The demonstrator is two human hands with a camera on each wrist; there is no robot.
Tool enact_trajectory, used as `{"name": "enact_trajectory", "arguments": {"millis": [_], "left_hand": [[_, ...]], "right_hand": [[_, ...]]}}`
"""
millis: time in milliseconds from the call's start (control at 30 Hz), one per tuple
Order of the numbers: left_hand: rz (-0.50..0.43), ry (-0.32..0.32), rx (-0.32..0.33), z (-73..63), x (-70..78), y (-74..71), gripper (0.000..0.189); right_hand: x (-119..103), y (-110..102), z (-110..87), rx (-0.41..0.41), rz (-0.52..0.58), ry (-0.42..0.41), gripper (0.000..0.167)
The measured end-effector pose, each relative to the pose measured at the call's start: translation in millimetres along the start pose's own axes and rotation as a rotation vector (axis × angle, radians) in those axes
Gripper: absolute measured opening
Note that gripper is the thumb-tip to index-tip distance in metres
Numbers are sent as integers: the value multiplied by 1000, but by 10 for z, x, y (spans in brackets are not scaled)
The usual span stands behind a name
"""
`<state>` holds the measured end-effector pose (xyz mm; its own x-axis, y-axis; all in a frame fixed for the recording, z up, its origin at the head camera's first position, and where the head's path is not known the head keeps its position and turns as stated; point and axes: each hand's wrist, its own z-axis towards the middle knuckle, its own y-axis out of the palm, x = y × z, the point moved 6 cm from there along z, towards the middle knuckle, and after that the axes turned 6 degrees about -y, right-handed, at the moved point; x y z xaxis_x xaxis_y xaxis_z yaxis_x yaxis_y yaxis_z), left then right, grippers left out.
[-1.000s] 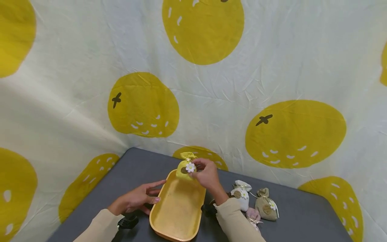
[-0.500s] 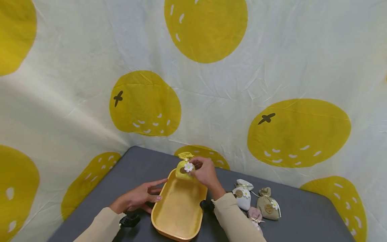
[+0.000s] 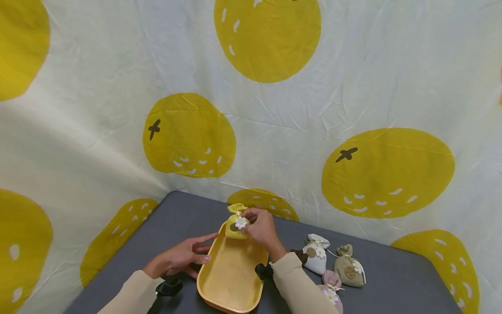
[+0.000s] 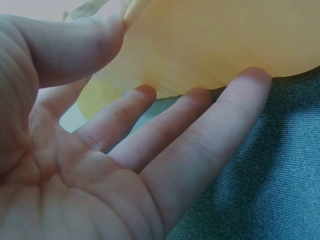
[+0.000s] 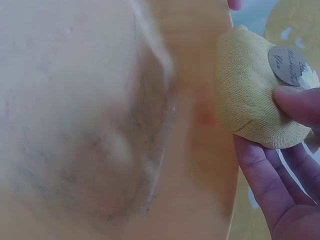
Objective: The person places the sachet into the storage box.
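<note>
A small yellow drawstring pouch [image 3: 235, 222] with a white daisy and a brown tag sits at the far end of an oblong yellow tray [image 3: 231, 272]. My right hand [image 3: 262, 227] pinches the pouch; in the right wrist view the pouch [image 5: 252, 95] lies between thumb and fingers [image 5: 275, 185] above the tray's floor [image 5: 100, 120]. My left hand [image 3: 184, 257] lies open along the tray's left rim, fingers straight. In the left wrist view those fingers [image 4: 165, 150] touch the tray's outer wall [image 4: 220, 40] and rest on the grey cloth.
Three more pouches lie right of the tray: a white one [image 3: 314, 254], a tan one [image 3: 347, 267] and a pink one [image 3: 330, 288]. The grey table [image 3: 396, 279] stands against a white cloth with big yellow fruit prints [image 3: 386, 172].
My right hand has lowered the yellow pouch a little, leftward into the tray's far end. The left hand stays by the rim.
</note>
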<state>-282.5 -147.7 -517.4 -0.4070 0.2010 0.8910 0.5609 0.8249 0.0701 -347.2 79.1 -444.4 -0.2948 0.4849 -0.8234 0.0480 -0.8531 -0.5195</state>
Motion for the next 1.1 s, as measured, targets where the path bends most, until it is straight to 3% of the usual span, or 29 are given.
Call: {"name": "enact_trajectory", "arguments": {"millis": [400,1100], "left_hand": [[-4,3,-13,1,8,16,81],[-2,-10,-9,13,-14,5,80]], "right_hand": [[44,89,-5,10,-26,-29,36],[80,184,-49,-14,-64,12,36]]}}
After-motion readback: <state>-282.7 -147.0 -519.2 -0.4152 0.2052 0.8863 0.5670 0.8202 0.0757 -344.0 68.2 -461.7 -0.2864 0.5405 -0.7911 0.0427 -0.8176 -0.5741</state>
